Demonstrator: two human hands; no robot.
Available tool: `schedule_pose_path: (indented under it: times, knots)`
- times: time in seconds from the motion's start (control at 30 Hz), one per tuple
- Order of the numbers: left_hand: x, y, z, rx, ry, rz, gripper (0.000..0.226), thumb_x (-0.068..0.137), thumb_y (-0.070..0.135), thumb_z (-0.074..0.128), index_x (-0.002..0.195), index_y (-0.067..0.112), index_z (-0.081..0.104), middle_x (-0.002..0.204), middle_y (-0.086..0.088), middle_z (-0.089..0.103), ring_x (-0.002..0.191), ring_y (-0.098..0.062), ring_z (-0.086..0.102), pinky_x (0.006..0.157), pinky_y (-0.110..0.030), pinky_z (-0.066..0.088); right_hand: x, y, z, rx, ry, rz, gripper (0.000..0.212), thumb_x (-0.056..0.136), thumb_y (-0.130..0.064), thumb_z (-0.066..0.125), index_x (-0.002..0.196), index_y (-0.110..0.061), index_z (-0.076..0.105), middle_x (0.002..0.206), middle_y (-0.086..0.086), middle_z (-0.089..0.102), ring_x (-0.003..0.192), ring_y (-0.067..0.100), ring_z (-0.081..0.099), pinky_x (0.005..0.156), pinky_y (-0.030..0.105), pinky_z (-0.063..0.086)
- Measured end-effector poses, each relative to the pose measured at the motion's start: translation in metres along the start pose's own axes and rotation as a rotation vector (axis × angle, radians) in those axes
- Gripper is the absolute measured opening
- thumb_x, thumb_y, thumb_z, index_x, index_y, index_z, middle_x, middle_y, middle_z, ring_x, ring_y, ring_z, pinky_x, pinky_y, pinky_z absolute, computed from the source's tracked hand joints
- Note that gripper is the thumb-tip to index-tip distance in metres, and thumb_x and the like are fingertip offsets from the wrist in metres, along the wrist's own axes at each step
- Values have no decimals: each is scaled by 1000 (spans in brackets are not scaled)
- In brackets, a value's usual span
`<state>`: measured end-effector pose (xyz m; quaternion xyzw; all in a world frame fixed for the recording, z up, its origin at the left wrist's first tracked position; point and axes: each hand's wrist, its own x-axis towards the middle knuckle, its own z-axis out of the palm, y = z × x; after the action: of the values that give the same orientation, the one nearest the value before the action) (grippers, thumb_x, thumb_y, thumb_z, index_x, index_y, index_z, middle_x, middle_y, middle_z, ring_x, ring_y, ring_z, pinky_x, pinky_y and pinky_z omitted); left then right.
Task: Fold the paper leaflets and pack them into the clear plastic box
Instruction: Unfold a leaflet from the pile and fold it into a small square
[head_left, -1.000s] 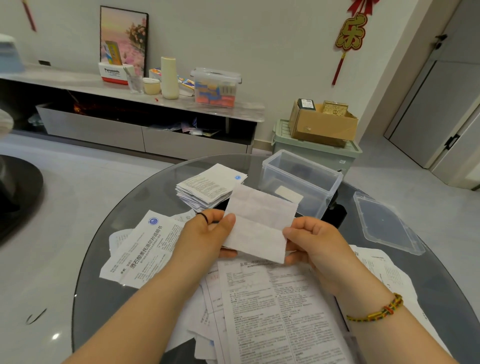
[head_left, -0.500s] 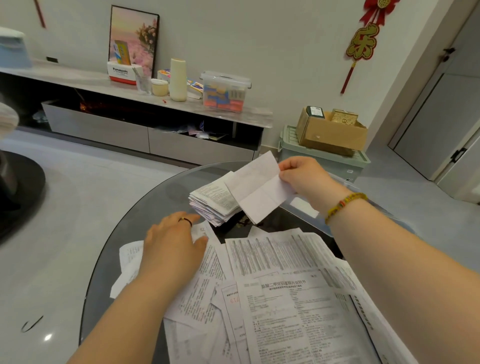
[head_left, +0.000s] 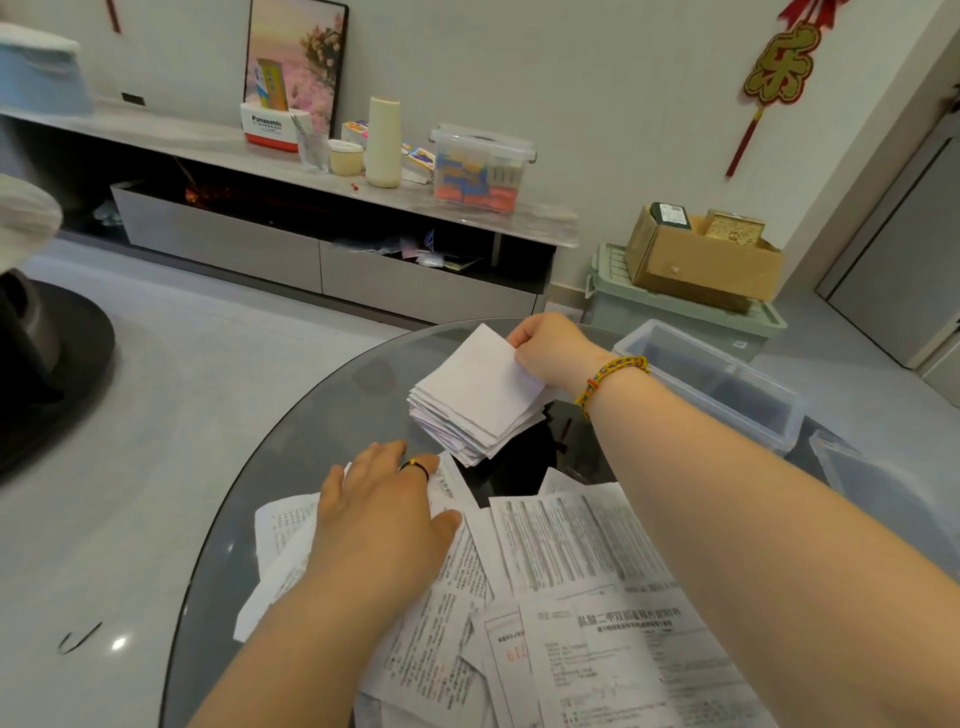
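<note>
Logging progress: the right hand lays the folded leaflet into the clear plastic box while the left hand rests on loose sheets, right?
No: the head view shows the right hand holding the folded leaflet on the stack beside the clear plastic box. The left hand does rest on loose sheets.

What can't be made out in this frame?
Head view:
- Clear plastic box: inside partly hidden by the right forearm.
- Its lid: cut off by the right edge.
- Stack count: edges too fine.
- Loose leaflets print: blurred, partly under the left hand.
</note>
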<state>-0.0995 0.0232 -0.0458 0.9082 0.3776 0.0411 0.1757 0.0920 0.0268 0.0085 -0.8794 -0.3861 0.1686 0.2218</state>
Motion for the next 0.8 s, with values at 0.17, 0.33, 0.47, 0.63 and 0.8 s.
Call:
schedule_pose_path:
  times: [0.17, 0.33, 0.47, 0.63, 0.8]
  knots:
    - [1, 1, 1, -7, 6, 0, 56, 93, 43, 38, 144, 29, 18, 153, 5, 10, 143, -16, 3, 117, -38, 4, -2, 4, 11, -63, 35, 9, 33, 90, 0, 36, 116, 1, 57, 125, 17, 55, 116, 31, 51, 94, 32, 41]
    - [1, 1, 1, -11, 4, 0, 57, 93, 45, 38, 144, 29, 17, 154, 6, 8, 143, -16, 2, 117, -37, 3, -7, 7, 15, -111, 67, 19, 32, 90, 0, 37, 117, 0, 54, 123, 16, 55, 113, 31, 51, 92, 33, 42]
    - [1, 1, 1, -13, 10, -2, 57, 92, 45, 39, 143, 29, 19, 153, 6, 10, 143, -15, 4, 115, -36, 2, -10, 11, 12, -88, 107, 7, 31, 90, -1, 38, 118, -4, 52, 123, 14, 55, 113, 30, 51, 92, 33, 42]
    - [0, 6, -3, -47, 63, 41, 54, 93, 43, 38, 142, 27, 24, 149, 8, 20, 140, -12, 12, 116, -35, 4, -27, 13, 2, 32, 194, -71, 30, 91, -4, 37, 113, -8, 57, 122, 9, 56, 111, 24, 51, 84, 25, 39]
    - [-6, 11, -4, -82, 128, 129, 40, 92, 40, 42, 131, 30, 44, 140, 11, 37, 137, -11, 22, 115, -31, 12, -79, 25, -16, 86, 218, -153, 23, 92, -12, 45, 110, -11, 59, 96, -3, 53, 89, 11, 47, 75, 22, 36]
